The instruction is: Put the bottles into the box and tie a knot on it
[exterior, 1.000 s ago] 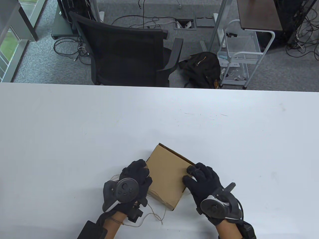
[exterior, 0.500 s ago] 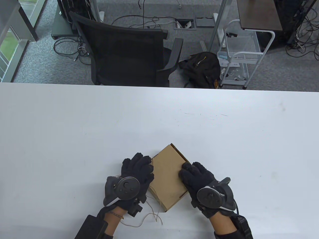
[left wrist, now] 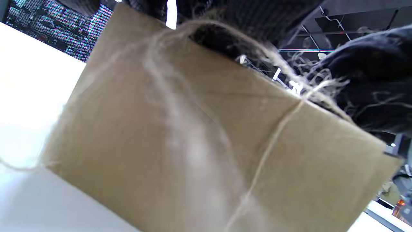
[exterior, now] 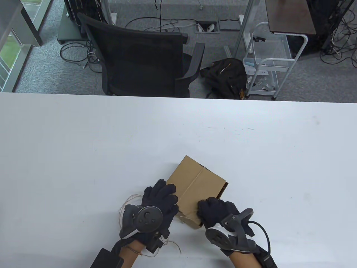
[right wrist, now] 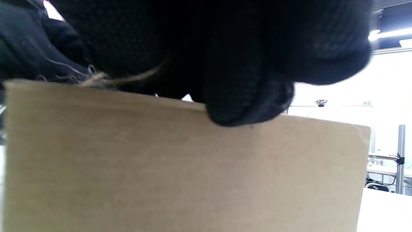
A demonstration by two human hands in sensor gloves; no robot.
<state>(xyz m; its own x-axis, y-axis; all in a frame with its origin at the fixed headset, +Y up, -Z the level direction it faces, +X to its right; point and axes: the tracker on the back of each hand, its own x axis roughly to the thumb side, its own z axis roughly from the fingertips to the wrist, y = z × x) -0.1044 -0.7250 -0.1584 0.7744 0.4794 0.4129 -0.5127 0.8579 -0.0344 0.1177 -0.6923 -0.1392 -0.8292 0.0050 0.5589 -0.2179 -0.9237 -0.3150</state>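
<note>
A closed brown cardboard box (exterior: pixel 195 181) lies near the table's front edge, a seamed face up. No bottles show. Thin twine (exterior: pixel 127 199) loops beside my left wrist, and one strand is taut around the box (left wrist: pixel 273 141). My left hand (exterior: pixel 164 192) lies over the box's left edge, its fingers (left wrist: pixel 244 19) curled at the top edge with a strand of twine leading up into them. My right hand (exterior: pixel 212 209) is curled on the box's near corner. In the right wrist view its fingers (right wrist: pixel 244 96) press on the top edge, with twine (right wrist: pixel 135 77) running under them.
The white table (exterior: pixel 83 145) stretches wide behind and beside the box. A black office chair (exterior: pixel 139 55) stands beyond the far edge. Farther right on the floor are a dark bag (exterior: pixel 226 75) and a white wire cart (exterior: pixel 265 64).
Both hands have turned the box on the table, so a seamed face now shows. My right hand slid from the box's right edge to its near corner. The left hand shifted slightly right.
</note>
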